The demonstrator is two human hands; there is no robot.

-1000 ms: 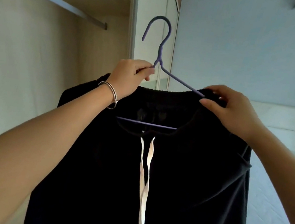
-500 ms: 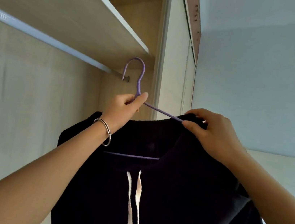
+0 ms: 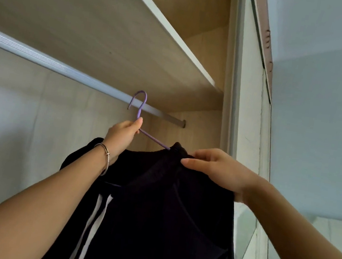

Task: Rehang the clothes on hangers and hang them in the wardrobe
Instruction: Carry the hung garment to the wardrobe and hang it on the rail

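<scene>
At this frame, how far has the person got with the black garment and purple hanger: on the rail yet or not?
Done: the black garment already sits on the purple hanger. In hand: the left hand grips the hanger below its hook, and the right hand pinches the garment's waistband. The hook overlaps the wardrobe rail, but I cannot tell whether it is seated. Left: let go. No other clothes are identifiable.

A single head-worn view tilts steeply upward from below the wardrobe rail, which runs from 9 o'clock toward centre. The shelf underside fills 11 to 12 o'clock, the wardrobe frame rises at 1 o'clock. Both forearms enter close from 7 and 4 o'clock. No second view overlaps.
</scene>
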